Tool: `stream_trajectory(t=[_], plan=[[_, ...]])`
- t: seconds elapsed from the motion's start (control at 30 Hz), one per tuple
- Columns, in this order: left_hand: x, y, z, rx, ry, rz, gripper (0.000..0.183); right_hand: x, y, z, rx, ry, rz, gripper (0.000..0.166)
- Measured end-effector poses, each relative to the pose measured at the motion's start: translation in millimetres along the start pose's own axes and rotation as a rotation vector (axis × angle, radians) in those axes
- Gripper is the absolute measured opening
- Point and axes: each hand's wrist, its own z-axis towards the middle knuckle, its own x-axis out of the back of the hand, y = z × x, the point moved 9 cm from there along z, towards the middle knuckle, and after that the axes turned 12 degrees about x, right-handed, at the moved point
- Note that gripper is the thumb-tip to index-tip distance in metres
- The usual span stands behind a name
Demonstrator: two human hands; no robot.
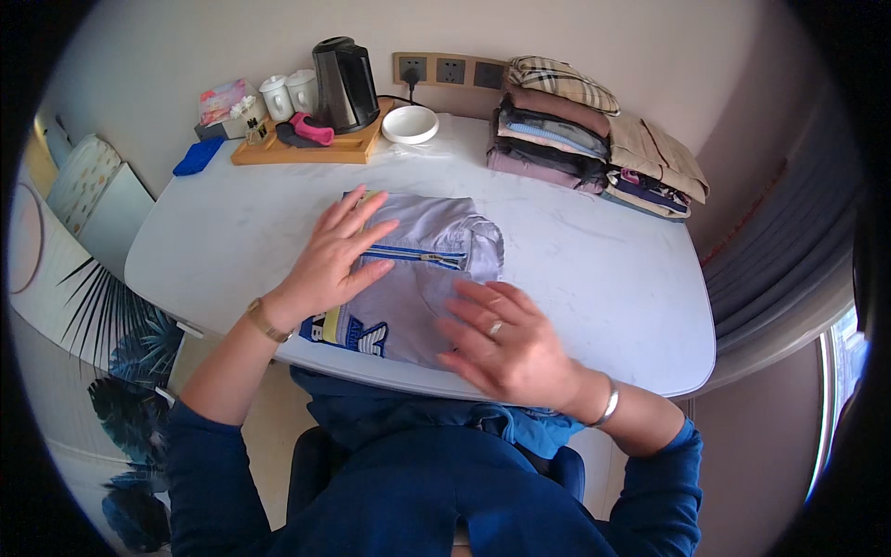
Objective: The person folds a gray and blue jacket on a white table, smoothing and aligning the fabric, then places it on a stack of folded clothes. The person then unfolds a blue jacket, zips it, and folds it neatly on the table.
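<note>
Before me on the white table lies a folded pale lavender zip jacket (pixel 411 299). A blue-edged zipper (pixel 431 257) runs across it, and a blue and white wing patch (pixel 367 338) shows at its lower left. My left hand (pixel 341 250) is spread over the jacket's left side, fingers apart; whether it presses the cloth or hovers cannot be told. Slightly blurred, my right hand (pixel 505 341) is over the lower right part, fingers loosely apart and holding nothing. It hides that edge of the jacket.
A stack of folded clothes (pixel 550 132) stands at the back right beside a shorter pile (pixel 654 167). A wooden tray (pixel 303 153) carries an electric kettle (pixel 344 83) and white mugs (pixel 277 99). Nearby are a white bowl (pixel 411 125) and a blue pouch (pixel 198 156). Blue cloth (pixel 390 400) rests on my lap.
</note>
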Motion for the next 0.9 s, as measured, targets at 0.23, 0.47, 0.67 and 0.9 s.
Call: stream_trajectory(t=[0.23, 0.47, 0.67, 0.9], plan=[[-40, 16, -3, 0.260, -0.352, 0.149, 0.057, -57, 29, -19, -0.196, -0.371, 0.025, 0.070], [-52, -11, 41, -0.041, -0.224, 0.158, 0.063, -46, 53, 18, -0.129, -0.191, -0.049, 0.072], [-86, -39, 43, 0.140, -0.302, -0.014, 0.067, -87, 86, -24, -0.343, -0.295, 0.117, 0.075], [-70, -33, 37, 0.327, -0.396, 0.076, 0.076, -3, 0, -20, -0.157, -0.041, -0.099, 0.060]])
